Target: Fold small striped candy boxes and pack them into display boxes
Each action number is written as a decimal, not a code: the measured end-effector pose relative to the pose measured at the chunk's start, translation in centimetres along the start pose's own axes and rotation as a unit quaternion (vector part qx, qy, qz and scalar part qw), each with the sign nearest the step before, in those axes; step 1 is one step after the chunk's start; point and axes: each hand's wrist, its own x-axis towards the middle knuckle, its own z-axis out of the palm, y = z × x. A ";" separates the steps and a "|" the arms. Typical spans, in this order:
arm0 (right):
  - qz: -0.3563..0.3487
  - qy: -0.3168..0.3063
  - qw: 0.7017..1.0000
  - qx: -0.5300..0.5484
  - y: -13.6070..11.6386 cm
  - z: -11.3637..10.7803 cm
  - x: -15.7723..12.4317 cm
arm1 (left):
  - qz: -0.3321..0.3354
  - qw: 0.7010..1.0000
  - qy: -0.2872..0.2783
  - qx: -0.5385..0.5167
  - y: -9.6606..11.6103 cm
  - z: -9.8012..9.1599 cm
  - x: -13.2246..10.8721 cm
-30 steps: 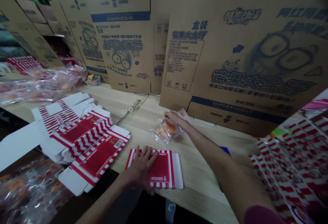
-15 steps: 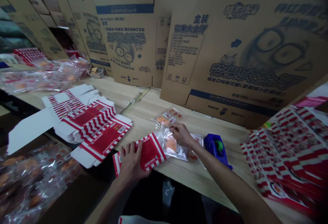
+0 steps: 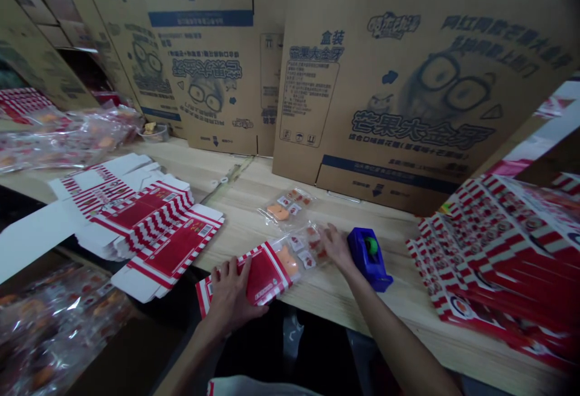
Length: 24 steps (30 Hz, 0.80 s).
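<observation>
My left hand (image 3: 233, 293) lies over a flat red-and-white striped carton (image 3: 267, 272), fingers across its top and thumb along its near side, gripping it at the table's front edge. Against the carton's right end lies a clear plastic packet (image 3: 301, 249) holding an orange piece and small printed sachets; whether its left end is inside the carton I cannot tell. The fingers of my right hand (image 3: 336, 246) are closed at the packet's right end. Just beyond lies a similar clear packet (image 3: 290, 204). A blue tape dispenser (image 3: 369, 260) with a green core stands right of my right hand.
Flattened striped cartons (image 3: 167, 233) are fanned out at left. Stacked striped boxes (image 3: 493, 263) stand at right. Large brown cardboard boxes (image 3: 308, 124) wall off the back. Bagged packets (image 3: 49, 323) fill a container at lower left; more packets (image 3: 67, 136) and a small tub (image 3: 154, 133) lie behind.
A silvery packet under my right hand is out of sight; the clear packet now lies exposed against the carton. My right hand has shifted right to its far end. The left hand keeps its hold.
</observation>
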 end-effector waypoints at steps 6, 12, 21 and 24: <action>-0.008 -0.229 0.959 0.169 -2.7 2.1 -6.6 | 0.025 0.998 0.035 -0.041 1.7 0.1 0.0; 0.028 0.042 0.974 0.220 -3.4 2.7 -12.3 | -0.070 0.985 0.121 -0.103 4.4 -1.1 -1.5; 0.128 -0.063 0.925 0.352 -2.3 -0.8 -15.9 | 0.077 0.849 0.010 -0.523 3.9 2.1 -2.8; 0.109 -0.064 0.944 0.305 -0.8 -1.5 -17.2 | 0.092 0.815 -0.006 -0.572 4.0 3.0 -3.3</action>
